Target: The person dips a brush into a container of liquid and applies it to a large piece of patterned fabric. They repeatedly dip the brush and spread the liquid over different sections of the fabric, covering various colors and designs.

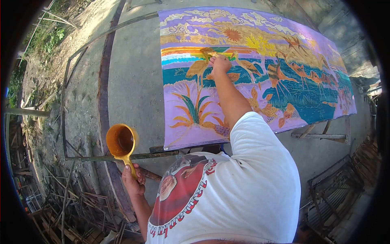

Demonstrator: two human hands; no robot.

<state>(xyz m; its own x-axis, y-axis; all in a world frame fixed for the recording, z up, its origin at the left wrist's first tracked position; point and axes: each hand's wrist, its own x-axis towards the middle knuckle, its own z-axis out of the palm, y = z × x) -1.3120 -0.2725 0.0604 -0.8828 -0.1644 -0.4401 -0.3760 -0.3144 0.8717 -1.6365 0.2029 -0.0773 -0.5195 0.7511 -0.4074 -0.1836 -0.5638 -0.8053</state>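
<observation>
My left hand (133, 181) is wrapped around the handle of a yellow plastic dipper (133, 141), which has some dark liquid inside. My right hand (220, 64) reaches out over a large painted cloth (178, 138) and pinches a small yellowish piece (212, 53), perhaps a sponge or brush, too small to make out. That piece touches or hovers just at the rainbow-coloured band (183, 51), beside a tan bird figure (197, 69). The cloth is lilac, teal and orange, with birds, plants, clouds and a sun drawn on it.
A wooden frame rail (134, 21) runs along the cloth's far left side, and wooden supports (321, 136) show under its near right edge. Grey concrete floor (134, 73) lies below. Sticks and scrap wood (81, 203) are piled at lower left, with more wood (361, 166) at right.
</observation>
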